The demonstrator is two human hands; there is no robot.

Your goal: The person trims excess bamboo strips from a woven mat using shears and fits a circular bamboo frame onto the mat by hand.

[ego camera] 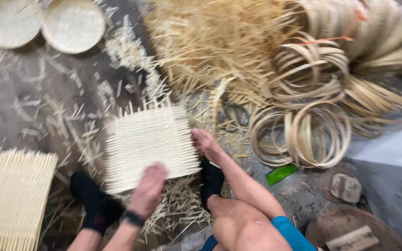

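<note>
Both hands (147, 188) (205, 142) flat, spread on woven mat (147, 142) — littered floor (29, 107), bamboo hoops (308, 130)

Your left hand (148, 188) sits low in the frame's centre, palm down, fingers together and blurred, a dark band on its wrist. Your right hand (205, 143) reaches up-left from lower right, fingers curled in a loose grip.

Bare arms, a dark wristband (133, 218), black socks (92, 201) and blue shorts (290, 234).
</note>
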